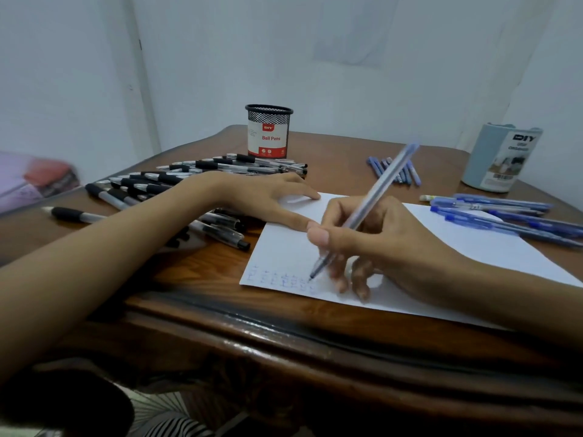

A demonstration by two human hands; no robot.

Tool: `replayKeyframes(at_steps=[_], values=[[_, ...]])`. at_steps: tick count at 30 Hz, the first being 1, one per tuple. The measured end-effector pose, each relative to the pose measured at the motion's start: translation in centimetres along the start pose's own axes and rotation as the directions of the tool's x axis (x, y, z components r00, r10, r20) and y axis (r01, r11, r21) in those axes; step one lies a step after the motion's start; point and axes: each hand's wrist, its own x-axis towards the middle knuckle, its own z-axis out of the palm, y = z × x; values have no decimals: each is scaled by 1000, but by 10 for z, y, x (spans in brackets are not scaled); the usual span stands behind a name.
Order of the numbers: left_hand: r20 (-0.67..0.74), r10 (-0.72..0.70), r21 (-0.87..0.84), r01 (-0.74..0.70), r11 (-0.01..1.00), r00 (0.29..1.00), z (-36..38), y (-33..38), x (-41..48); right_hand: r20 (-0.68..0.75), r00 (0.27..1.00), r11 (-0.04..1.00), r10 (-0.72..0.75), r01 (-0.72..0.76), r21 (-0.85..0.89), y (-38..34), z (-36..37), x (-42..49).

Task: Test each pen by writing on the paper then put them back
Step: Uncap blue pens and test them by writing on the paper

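Observation:
My right hand grips a blue pen with its tip touching the white paper near the paper's lower left corner, beside a row of faint blue marks. My left hand lies flat with straight fingers on the paper's upper left edge. Several black pens are spread on the table to the left, partly under my left forearm. Two groups of blue pens lie to the right, one at the back and one by the paper's right edge.
A black mesh cup labelled Ball Pens stands at the back centre of the wooden table. A pale blue organiser cup stands at the back right. White walls close in behind the table. The carved front edge is close to me.

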Motion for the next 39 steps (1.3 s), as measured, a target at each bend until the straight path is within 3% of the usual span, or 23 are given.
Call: replayKeyframes(at_steps=[5, 18, 23, 39], values=[[-4, -17, 2, 17, 1000, 1000, 0, 1, 0, -104, 994, 997, -44, 38, -61, 2, 3, 1], [10, -6, 13, 6, 1000, 1000, -1, 1, 0, -47, 998, 985, -44, 35, -167, 4, 3, 3], [-6, -10, 1, 10, 1000, 1000, 1, 1, 0, -28, 999, 991, -35, 31, -133, 4, 2, 1], [2, -11, -18, 11, 1000, 1000, 1, 1, 2, -96, 995, 986, -41, 24, -168, 5, 1, 4]])
